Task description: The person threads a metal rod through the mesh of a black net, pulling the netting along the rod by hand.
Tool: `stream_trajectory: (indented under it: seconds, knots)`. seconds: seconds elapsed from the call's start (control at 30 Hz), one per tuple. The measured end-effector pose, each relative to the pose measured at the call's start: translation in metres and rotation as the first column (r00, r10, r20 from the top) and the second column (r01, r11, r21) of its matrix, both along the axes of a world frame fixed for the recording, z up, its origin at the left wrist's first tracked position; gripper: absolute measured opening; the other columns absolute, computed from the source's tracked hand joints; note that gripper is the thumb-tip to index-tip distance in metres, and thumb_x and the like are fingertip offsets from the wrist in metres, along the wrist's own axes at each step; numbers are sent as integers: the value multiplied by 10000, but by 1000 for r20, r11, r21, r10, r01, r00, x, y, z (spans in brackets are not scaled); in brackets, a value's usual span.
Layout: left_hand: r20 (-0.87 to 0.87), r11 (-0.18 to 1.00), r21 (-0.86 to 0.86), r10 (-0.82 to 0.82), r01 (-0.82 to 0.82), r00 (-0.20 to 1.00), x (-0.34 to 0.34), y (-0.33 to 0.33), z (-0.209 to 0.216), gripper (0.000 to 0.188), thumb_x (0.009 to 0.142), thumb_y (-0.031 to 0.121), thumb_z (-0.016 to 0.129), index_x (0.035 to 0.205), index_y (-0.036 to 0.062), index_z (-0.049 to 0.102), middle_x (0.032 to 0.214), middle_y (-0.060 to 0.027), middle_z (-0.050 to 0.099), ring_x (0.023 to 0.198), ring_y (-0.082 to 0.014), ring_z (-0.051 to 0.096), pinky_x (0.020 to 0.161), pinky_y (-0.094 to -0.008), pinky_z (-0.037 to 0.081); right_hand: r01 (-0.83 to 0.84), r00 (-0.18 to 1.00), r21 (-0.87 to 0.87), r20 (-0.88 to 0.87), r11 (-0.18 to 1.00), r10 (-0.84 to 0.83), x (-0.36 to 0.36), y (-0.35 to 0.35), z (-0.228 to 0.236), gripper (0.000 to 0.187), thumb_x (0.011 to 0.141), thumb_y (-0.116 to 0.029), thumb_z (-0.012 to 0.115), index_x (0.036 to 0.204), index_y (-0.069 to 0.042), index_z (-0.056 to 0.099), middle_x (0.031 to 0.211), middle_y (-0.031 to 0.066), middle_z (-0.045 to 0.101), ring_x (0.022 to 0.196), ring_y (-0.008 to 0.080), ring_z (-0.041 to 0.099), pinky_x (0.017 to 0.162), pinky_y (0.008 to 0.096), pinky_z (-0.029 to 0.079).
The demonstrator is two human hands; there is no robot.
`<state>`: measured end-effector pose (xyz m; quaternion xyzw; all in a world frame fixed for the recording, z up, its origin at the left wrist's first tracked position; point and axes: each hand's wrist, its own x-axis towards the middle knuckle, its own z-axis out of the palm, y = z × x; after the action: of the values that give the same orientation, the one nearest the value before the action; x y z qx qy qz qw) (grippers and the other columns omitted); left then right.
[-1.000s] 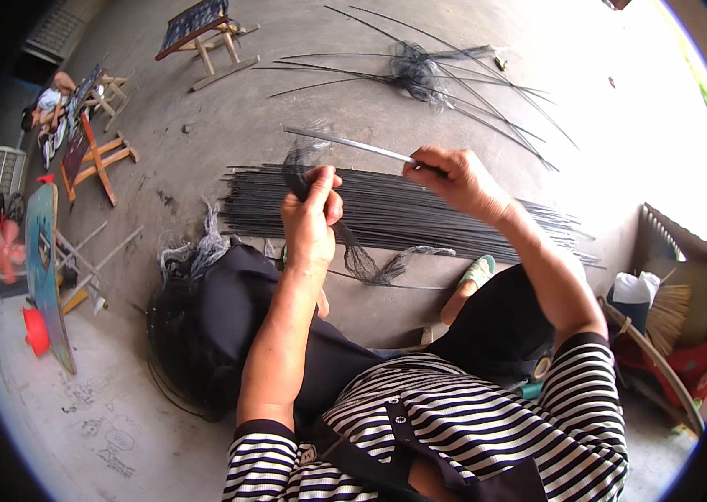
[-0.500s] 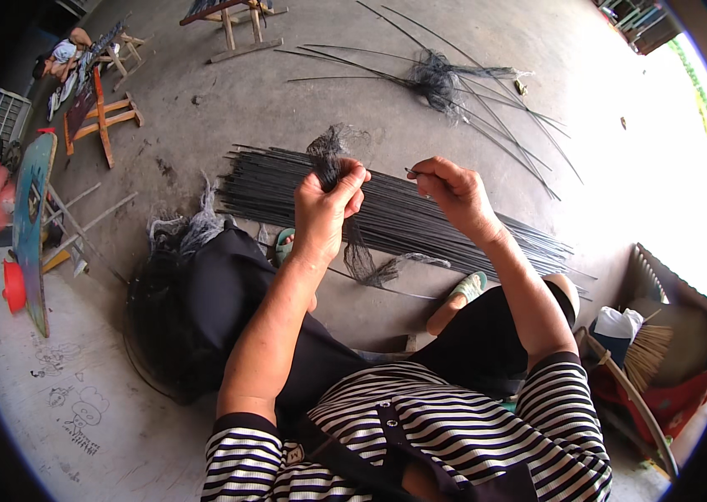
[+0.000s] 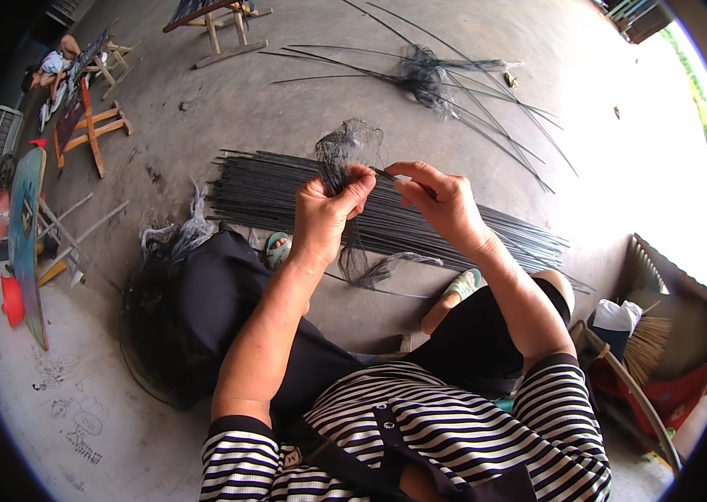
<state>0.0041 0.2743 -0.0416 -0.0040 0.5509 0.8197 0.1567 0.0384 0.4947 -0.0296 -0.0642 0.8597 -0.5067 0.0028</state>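
A bunch of fine black netting point(image 3: 347, 144) is gripped in my left hand point(image 3: 326, 209); part of it stands up above the fist, and more hangs below. Close on its right, my right hand point(image 3: 445, 205) has thumb and forefinger pinched together. A thin dark tip pokes out of that pinch toward the left fingers; what it belongs to I cannot make out. Beneath both hands, a broad bundle of thin black rods point(image 3: 245, 186) lies across the concrete floor. Pale, wispy netting point(image 3: 194, 219) rests by my left knee.
Farther off, loose black rods cross under a tangle of dark netting point(image 3: 424, 77). Wooden trestles point(image 3: 94, 130) and a person point(image 3: 56, 63) are at the far left. A blue-green board point(image 3: 27, 243) leans at left. To my right are a straw brush point(image 3: 648, 347) and a red container point(image 3: 696, 389).
My right hand has moved left, bringing its fingertips up to my left hand. The left hand keeps its grip on the netting. The whole view has shifted slightly.
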Motion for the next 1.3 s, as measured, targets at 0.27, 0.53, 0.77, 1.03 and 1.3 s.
stream_trajectory:
  seconds: [0.27, 0.53, 0.77, 1.03, 1.3]
  knots:
    - [69, 964, 220, -169, 150, 983, -1, 3, 1, 279, 1120, 257, 698, 1056, 15, 821, 807, -8, 684, 724, -114, 575, 665, -286, 416, 76, 983, 63, -171, 995, -65, 5, 0, 10, 462, 1046, -20, 734, 1485, -153, 678, 990, 172, 804, 880, 321, 821, 770, 406, 657]
    - [33, 948, 263, -197, 181, 980, 0, 10, -4, 193, 1098, 217, 759, 1120, 31, 807, 1006, -63, 806, 810, -146, 712, 715, -279, 534, 10, 845, 4, -535, 1000, -7, -4, 12, 18, 624, 955, 139, 683, 1496, -170, 721, 1004, 129, 773, 887, 330, 796, 758, 413, 656]
    - [84, 980, 189, 41, -56, 996, -17, -3, -2, 201, 1090, 258, 772, 1136, 65, 804, 949, -56, 810, 872, -193, 771, 804, -329, 589, 15, 849, 400, -489, 916, 199, -2, 32, 8, 652, 829, 89, 715, 1424, -174, 761, 902, 67, 719, 795, 297, 749, 687, 419, 628]
    - [178, 919, 330, -284, 215, 942, -3, 7, -14, 231, 1098, 288, 772, 1138, 61, 784, 918, -66, 807, 829, -197, 781, 706, -329, 604, 12, 831, 55, -556, 998, 21, -5, 9, 7, 411, 984, 65, 710, 1351, -119, 741, 945, 101, 771, 841, 318, 793, 683, 418, 604]
    - [43, 973, 229, 4, -14, 999, -17, -3, -6, 217, 1115, 272, 732, 1138, 59, 768, 925, -47, 784, 834, -183, 742, 759, -332, 574, 64, 809, 355, -565, 933, 160, -7, 23, 7, 629, 826, 88, 699, 1377, -202, 789, 924, 55, 753, 802, 286, 772, 695, 415, 649]
